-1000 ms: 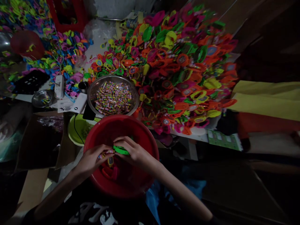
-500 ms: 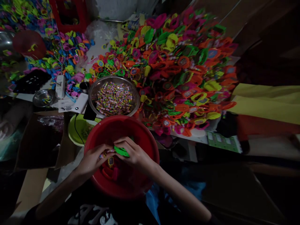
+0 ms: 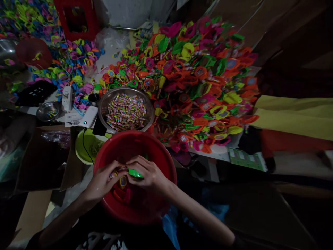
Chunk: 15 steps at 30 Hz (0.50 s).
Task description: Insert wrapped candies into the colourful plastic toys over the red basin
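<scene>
Above a red basin [image 3: 166, 152], my two hands meet at the fingertips. My right hand [image 3: 148, 173] is closed around a bright green plastic toy watch [image 3: 135, 173]. My left hand [image 3: 104, 178] is closed on small wrapped candy rolls [image 3: 113, 174], their ends poking out between thumb and fingers. Whether one of the rolls enters the watch is hidden by the fingers. Below, in the basin, lie a yellow toy watch [image 3: 123, 181] and red-pink pieces [image 3: 125, 195]. A steel bowl [image 3: 101, 114] of similar candy rolls stands just behind the basin.
A large heap of colourful toy watches [image 3: 197, 86] covers the table to the right. At left are a power strip [image 3: 67, 99], a white box [image 3: 90, 116], a small metal bowl [image 3: 48, 111] and a green bowl [image 3: 82, 146]. Another person's arm [image 3: 299, 165] shows at right.
Both hands stay over the basin, with the fingers shifting slightly. The green toy watch has tilted a little and shows less of itself. The view has moved slightly.
</scene>
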Available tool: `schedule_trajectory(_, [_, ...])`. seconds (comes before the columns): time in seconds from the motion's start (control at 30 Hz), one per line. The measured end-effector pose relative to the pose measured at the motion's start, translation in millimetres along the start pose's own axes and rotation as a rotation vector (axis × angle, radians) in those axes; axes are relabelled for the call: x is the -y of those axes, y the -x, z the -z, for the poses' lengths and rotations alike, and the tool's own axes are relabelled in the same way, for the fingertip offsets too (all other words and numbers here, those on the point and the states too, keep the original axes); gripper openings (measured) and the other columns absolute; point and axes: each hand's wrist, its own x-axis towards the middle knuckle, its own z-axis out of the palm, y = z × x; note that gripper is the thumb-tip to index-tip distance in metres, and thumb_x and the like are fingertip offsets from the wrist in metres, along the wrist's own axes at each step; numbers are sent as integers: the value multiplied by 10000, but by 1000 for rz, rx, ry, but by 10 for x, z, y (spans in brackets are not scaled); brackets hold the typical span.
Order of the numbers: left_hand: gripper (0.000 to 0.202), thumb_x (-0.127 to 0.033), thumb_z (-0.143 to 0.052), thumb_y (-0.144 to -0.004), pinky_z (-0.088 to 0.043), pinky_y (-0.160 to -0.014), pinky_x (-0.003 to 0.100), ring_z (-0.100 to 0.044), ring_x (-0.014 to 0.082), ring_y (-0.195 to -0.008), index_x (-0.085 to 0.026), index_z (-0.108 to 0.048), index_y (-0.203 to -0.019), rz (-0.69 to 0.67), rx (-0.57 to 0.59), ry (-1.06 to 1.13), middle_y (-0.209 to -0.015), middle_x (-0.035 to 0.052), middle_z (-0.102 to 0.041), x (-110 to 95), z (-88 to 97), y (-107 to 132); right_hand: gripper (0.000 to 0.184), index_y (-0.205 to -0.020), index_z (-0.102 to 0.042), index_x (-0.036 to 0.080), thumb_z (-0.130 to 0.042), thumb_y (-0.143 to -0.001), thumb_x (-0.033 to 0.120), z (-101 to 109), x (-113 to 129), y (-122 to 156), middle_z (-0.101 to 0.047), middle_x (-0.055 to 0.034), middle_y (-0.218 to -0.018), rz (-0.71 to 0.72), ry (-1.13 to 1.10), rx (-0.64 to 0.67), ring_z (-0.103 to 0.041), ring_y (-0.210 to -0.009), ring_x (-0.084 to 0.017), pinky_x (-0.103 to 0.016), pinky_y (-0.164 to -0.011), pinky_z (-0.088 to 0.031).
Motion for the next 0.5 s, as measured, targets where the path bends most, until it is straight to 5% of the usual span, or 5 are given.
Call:
schedule_trajectory(0.13, [251,-420,-461,-898,-451,-845,232,-621,167,-962,-220,-583,-990,41,56,-23,-1031,18,-671,7,22,-110,100,-912,-594,146,-563,-872,232,38,-110,24,-644,-97,-866,-148,-106,112,-611,-806,-184,-297,-705,-523])
schedule_trajectory(0.27, [305,-481,-435,-892,-444,-792,235,-634,171,-883,-242,-596,-990,170,96,-134,-951,-5,-687,142,103,-214,52,-770,-676,151,-647,-803,179,355,-314,52,-669,-26,-703,-374,-467,624,-620,-614,-116,-177,-551,-476])
schedule_trajectory(0.37, [324,-495,-423,-882,-443,-733,235,-621,166,-775,-217,-586,-911,229,46,-201,-808,-6,-665,319,160,-236,72,-771,-735,161,-671,-766,192,845,-512,57,-680,-3,-642,-521,-611,905,-618,-528,-105,-146,-450,-438])
schedule_trajectory(0.43, [309,-486,-432,-875,-439,-726,230,-612,161,-766,-210,-570,-865,220,44,-219,-791,-11,-653,419,169,-227,118,-820,-744,171,-699,-744,249,1274,-652,44,-697,-13,-685,-605,-550,803,-652,-574,-137,-172,-466,-479])
schedule_trajectory(0.5, [292,-478,-441,-873,-435,-729,218,-609,149,-768,-211,-558,-855,202,45,-226,-801,-18,-651,479,153,-210,176,-902,-731,213,-691,-762,312,1716,-782,20,-716,-27,-815,-620,-358,300,-679,-686,-158,-209,-544,-528])
